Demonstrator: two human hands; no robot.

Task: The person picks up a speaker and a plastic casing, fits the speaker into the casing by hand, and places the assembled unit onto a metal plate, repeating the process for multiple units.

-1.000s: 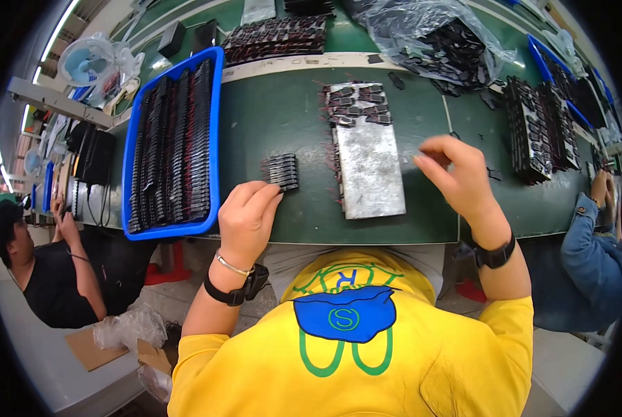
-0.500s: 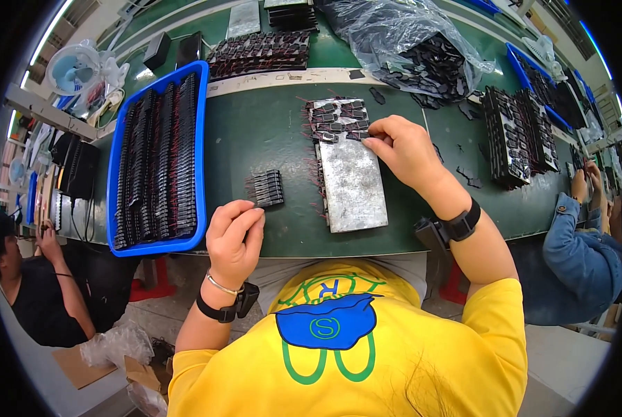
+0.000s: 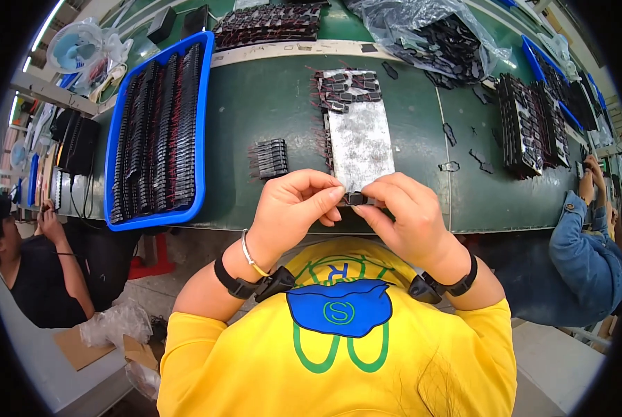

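A small black rectangular part is held close to the table's front edge. My left hand is closed, its thumb and forefinger pinched at the part's left end. My right hand grips the right end between thumb and fingers. Just beyond them lies a grey metal plate; several black parts with thin red wires sit on its far end. Left of the plate, a short row of similar black parts rests on the table. My fingertips partly hide the held part.
A blue tray full of rows of black wired parts stands at left. At the back are a clear plastic bag of black pieces and a loaded stack. Stacked plates stand at right. People sit on both sides.
My right hand has come back from the plate's far end toward me with a black part. My left hand has moved right from beside the short row and meets it.
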